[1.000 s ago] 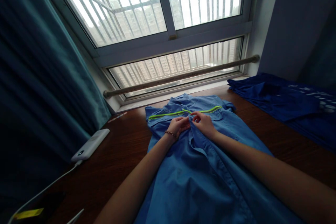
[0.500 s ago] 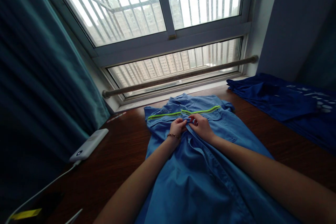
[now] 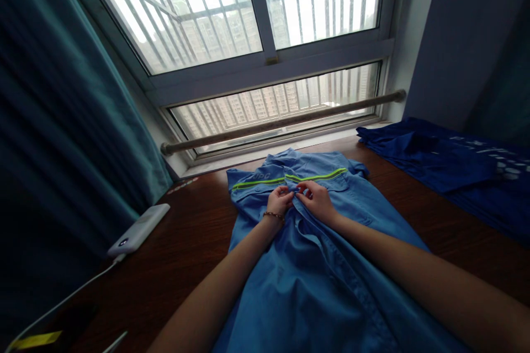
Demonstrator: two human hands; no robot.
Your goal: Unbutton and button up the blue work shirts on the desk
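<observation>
A light blue work shirt (image 3: 281, 287) with a yellow-green stripe across the chest lies spread on the dark wooden surface, its collar toward the window. My left hand (image 3: 279, 201) pinches the front placket just below the stripe; a beaded bracelet circles that wrist. Close beside it, my right hand (image 3: 317, 199) grips the other edge of the placket between thumb and fingers. The fingertips of both hands nearly meet there. Whatever small part lies between them, such as a button, is hidden. Below the hands the front edges lie loose and wavy.
A white power bank (image 3: 138, 230) with a cable lies at the left by the teal curtain (image 3: 74, 94). Dark blue folded clothing (image 3: 447, 160) is at the right. A rail (image 3: 285, 120) crosses the window ahead. A yellow strip (image 3: 37, 340) shows at lower left.
Both hands stay at the same spot on the placket, with only slight finger movement. The shirt keeps its position; the whole view has shifted very slightly.
</observation>
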